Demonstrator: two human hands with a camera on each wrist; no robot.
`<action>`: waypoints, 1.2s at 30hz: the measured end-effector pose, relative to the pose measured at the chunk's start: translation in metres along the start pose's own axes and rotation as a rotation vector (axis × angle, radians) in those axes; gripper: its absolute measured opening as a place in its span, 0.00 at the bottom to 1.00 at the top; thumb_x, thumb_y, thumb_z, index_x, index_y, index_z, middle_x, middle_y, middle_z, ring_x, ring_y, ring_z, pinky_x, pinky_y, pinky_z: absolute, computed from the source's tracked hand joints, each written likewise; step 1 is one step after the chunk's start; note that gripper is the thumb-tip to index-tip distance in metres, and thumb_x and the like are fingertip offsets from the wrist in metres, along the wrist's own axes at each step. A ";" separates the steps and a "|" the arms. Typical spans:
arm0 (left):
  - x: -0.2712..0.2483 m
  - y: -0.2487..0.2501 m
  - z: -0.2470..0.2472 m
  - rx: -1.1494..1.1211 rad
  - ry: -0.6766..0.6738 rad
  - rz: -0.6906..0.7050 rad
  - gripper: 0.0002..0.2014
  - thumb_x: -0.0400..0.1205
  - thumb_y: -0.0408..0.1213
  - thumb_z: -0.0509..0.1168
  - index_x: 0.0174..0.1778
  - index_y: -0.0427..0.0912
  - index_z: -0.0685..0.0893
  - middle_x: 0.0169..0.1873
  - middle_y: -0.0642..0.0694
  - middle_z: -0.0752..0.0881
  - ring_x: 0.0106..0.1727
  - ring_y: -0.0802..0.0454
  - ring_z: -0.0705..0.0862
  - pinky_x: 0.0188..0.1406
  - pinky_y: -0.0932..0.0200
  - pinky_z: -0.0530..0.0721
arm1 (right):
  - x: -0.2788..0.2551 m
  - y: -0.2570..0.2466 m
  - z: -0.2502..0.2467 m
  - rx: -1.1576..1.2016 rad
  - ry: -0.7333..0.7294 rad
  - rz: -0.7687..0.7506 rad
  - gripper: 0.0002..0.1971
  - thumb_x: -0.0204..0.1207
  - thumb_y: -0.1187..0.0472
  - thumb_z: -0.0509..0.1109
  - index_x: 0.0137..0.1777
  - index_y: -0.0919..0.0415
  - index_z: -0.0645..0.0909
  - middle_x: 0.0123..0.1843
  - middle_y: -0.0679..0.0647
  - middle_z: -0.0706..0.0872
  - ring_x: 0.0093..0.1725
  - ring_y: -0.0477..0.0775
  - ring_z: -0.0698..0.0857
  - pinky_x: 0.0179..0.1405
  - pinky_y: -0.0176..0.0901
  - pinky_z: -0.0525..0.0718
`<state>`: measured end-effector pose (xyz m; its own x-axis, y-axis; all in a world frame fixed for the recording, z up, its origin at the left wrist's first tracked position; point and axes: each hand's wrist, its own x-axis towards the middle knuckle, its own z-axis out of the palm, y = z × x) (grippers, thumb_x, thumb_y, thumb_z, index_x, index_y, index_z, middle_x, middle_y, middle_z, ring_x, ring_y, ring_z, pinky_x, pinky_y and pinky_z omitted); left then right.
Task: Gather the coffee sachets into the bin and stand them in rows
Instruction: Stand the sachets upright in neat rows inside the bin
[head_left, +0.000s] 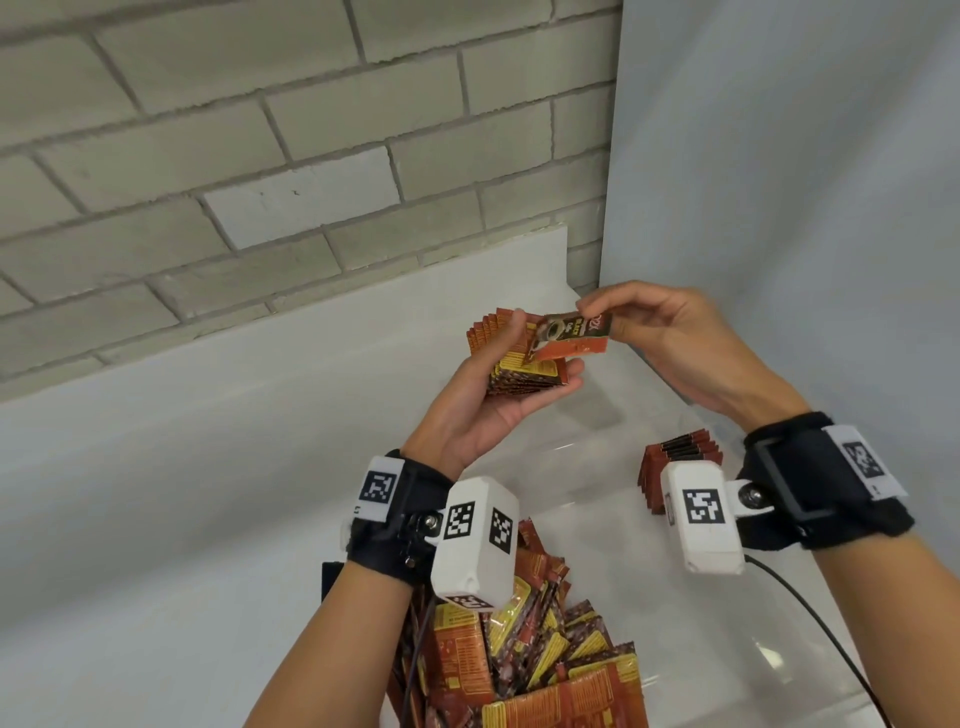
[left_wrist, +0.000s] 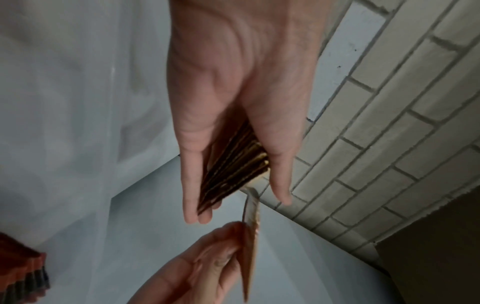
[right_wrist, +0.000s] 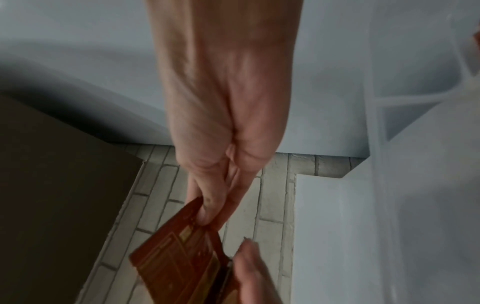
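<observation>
My left hand (head_left: 498, 384) grips a stack of red-brown coffee sachets (head_left: 519, 364), thumb on one side and fingers on the other; in the left wrist view the stack (left_wrist: 233, 170) shows edge-on between them. My right hand (head_left: 649, 322) pinches a single sachet (head_left: 569, 338) by its end, the other end meeting the top of the stack. The right wrist view shows that sachet (right_wrist: 179, 253) under my fingertips (right_wrist: 207, 211). A row of sachets (head_left: 675, 467) stands upright inside the clear bin (head_left: 597, 447). A loose heap of sachets (head_left: 540, 665) lies near me.
A white counter (head_left: 208, 467) runs to a grey brick wall (head_left: 260, 156) at the back, with a plain white wall (head_left: 779, 182) on the right. A black cable (head_left: 810, 618) trails from the right wrist camera over the bin.
</observation>
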<state>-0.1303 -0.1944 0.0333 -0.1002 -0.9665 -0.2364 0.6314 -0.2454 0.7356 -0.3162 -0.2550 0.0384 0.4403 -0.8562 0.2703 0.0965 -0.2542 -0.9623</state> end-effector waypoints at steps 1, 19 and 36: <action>-0.001 0.000 0.000 -0.027 -0.023 -0.003 0.15 0.77 0.39 0.67 0.52 0.31 0.88 0.53 0.30 0.88 0.51 0.35 0.89 0.54 0.42 0.88 | 0.000 0.001 0.000 -0.017 -0.008 0.009 0.13 0.75 0.74 0.68 0.45 0.55 0.89 0.51 0.49 0.91 0.57 0.48 0.87 0.58 0.35 0.82; 0.006 0.000 -0.006 0.037 0.016 0.159 0.12 0.79 0.21 0.62 0.57 0.30 0.83 0.50 0.36 0.89 0.51 0.43 0.89 0.53 0.46 0.89 | 0.001 -0.006 0.007 0.175 0.001 0.360 0.18 0.68 0.65 0.75 0.57 0.72 0.83 0.51 0.60 0.90 0.49 0.51 0.90 0.47 0.36 0.87; 0.009 -0.004 0.000 0.021 0.026 0.111 0.19 0.80 0.38 0.67 0.63 0.31 0.80 0.53 0.30 0.88 0.54 0.36 0.88 0.55 0.43 0.88 | -0.021 -0.089 -0.039 -0.960 -0.562 0.355 0.07 0.71 0.56 0.77 0.46 0.44 0.91 0.35 0.38 0.91 0.38 0.42 0.89 0.42 0.22 0.79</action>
<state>-0.1336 -0.2022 0.0284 -0.0105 -0.9856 -0.1691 0.6215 -0.1389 0.7710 -0.3689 -0.2325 0.1193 0.6633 -0.6891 -0.2918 -0.7202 -0.4820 -0.4990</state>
